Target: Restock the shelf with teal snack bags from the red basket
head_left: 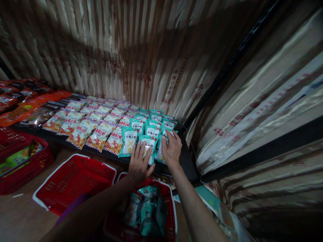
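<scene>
Packets in teal wrap (152, 132) lie at the right end of a dark shelf (187, 162). Left hand (137, 165), fingers apart, over the front ones; right hand (172, 148) on the corner packet (159, 153), its grip indiscernible. White packets (99, 135) adjoin at left; a red basket (174, 205) stands below.

i saw glossy, crinkly plastic film on the teal pkts (130, 142) & white pkts (82, 131); the red baskets (78, 176) were smooth, semi-shiny plastic; the shelf (187, 163) looked matt; the curtain (151, 57) seemed cloth w/ a satiny sheen.
</scene>
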`<state>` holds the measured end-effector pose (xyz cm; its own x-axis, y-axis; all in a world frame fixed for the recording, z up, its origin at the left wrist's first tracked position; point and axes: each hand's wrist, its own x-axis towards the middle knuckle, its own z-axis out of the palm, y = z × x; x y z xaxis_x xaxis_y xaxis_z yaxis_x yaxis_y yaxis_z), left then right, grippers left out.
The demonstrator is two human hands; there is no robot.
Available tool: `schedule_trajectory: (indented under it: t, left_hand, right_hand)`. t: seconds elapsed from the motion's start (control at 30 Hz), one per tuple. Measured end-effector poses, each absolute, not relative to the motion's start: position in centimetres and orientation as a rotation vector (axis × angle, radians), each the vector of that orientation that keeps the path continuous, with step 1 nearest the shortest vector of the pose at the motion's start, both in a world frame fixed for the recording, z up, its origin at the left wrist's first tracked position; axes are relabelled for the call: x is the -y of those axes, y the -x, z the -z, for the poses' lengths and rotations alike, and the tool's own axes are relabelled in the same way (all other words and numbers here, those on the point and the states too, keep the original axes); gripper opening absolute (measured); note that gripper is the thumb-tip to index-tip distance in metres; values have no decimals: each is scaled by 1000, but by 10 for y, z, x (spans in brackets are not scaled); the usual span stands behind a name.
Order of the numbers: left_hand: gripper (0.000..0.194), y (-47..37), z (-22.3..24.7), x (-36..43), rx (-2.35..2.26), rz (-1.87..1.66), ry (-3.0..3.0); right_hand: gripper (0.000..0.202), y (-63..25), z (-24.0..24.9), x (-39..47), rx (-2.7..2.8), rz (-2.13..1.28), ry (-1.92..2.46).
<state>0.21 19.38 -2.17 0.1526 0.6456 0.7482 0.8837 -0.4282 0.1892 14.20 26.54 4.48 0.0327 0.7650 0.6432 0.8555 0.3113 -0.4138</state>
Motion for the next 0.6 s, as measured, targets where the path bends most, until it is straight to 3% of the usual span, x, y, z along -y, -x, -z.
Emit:
schedule_trajectory:
  t: [0.6]
  left_hand:
    - [57,6,24,-205,1343,1114,2324]
  right_hand:
    - [39,-123,-50,-294,1917,282,1642]
